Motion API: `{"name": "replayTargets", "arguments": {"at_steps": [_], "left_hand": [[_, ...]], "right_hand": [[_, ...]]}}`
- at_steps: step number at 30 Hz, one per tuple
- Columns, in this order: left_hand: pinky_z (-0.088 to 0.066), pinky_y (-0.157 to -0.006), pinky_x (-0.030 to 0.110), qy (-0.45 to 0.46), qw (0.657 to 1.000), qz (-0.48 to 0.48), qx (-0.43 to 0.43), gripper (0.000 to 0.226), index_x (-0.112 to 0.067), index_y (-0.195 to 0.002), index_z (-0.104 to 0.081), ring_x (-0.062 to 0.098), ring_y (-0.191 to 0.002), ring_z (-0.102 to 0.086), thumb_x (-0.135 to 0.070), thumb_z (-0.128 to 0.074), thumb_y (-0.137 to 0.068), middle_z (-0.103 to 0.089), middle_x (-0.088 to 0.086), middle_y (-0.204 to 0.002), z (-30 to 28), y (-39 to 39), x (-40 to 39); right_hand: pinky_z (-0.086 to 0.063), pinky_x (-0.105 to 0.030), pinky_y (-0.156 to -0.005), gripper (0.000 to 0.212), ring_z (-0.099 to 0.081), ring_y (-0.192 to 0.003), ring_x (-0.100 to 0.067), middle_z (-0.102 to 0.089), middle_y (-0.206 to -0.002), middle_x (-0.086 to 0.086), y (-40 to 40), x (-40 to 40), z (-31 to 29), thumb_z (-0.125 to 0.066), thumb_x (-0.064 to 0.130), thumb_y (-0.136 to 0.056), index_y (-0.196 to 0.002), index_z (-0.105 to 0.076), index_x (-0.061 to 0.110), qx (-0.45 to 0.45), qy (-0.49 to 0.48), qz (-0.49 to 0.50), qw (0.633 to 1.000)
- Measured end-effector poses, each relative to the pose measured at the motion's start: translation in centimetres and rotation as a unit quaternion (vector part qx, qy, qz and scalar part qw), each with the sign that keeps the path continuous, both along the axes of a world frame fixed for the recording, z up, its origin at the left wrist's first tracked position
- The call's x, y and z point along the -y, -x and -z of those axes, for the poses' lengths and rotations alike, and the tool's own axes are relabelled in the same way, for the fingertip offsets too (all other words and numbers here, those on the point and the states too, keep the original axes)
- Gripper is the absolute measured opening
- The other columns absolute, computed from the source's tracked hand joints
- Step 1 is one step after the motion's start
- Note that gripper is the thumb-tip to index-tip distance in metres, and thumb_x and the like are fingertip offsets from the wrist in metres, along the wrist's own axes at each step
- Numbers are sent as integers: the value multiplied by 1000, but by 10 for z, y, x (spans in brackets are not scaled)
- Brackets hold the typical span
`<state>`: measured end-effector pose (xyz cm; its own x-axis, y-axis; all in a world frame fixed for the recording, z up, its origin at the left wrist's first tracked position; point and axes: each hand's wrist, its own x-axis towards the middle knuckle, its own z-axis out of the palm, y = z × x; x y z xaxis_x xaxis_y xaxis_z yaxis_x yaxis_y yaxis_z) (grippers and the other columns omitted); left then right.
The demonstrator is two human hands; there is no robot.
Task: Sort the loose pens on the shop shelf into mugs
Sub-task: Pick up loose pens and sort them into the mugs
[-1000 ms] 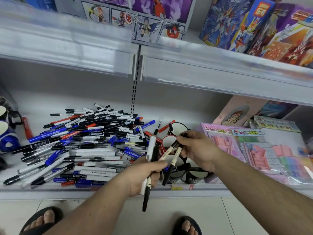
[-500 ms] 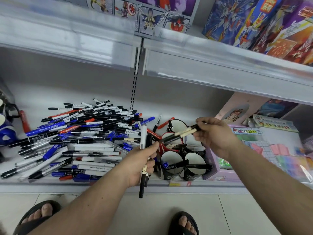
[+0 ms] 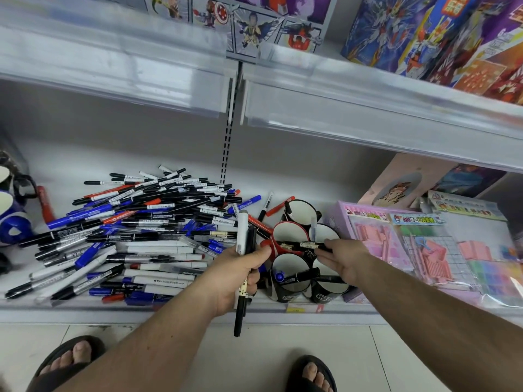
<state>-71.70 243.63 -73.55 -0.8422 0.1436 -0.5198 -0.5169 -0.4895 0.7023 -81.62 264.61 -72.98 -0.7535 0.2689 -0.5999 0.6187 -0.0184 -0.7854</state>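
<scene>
Shop shelf (image 3: 283,176), white, carrying the work at waist level, with a second shelf of toy boxes (image 3: 441,38) above it. Pile of pens (image 3: 135,236), black, blue, red and white, heaped on the shelf to the left of both hands. Pink stationery packs (image 3: 418,247) lie to the right of the right hand. Cluster of mugs (image 3: 300,253), black with white insides and one red-rimmed, stands directly between and beyond the two hands at the shelf's front edge; a few pens already lie in or across them. Blue mugs (image 3: 10,222) sit at the shelf's far left, well apart from the hands. Left hand (image 3: 237,275): grip closed round an upright bundle of pens (image 3: 243,250), one white and the rest dark, their ends projecting above and below the fist, just left of the mugs. Right hand (image 3: 342,258): fingertips pinch the end of a pair of black pens (image 3: 300,245) held roughly level over the red-rimmed mug (image 3: 290,236), pointing toward the left hand. Two sandalled feet (image 3: 311,374) show on the tiled floor below the hands.
</scene>
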Motion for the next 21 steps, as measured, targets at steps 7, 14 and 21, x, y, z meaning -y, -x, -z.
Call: {"name": "replayTargets", "arguments": {"at_steps": [7, 14, 21], "left_hand": [[-26, -41, 20, 23, 999, 14, -21, 20, -16, -83, -55, 9, -42, -34, -3, -69, -87, -43, 1, -62, 4, 4, 3], [-27, -42, 22, 84, 994, 49, -59, 27, -12, -86, -53, 13, -43, -33, 4, -73, -77, -41, 1, -53, 1, 4, -6], [-33, -42, 20, 150, 976, 98, -123, 18, -6, -81, -58, 9, -42, -40, 10, -65, -78, -50, -3, -50, -13, -1, -18]], "right_hand": [[-55, -33, -70, 24, -68, -75, -23, -68, -94, -6, -6, 9, -4, -68, 32, -91, -109, -56, 21, -44, -256, -170, 951], [-53, -30, -72, 10, -64, -71, -9, -72, -81, 4, -35, 46, -53, -73, 35, -85, -83, -68, 27, -185, -255, -317, 895], [-43, -20, -57, 40, -54, -65, -8, -60, -79, 2, -58, 72, -58, -85, 36, -73, -97, -55, 25, -221, -306, -397, 836]]}}
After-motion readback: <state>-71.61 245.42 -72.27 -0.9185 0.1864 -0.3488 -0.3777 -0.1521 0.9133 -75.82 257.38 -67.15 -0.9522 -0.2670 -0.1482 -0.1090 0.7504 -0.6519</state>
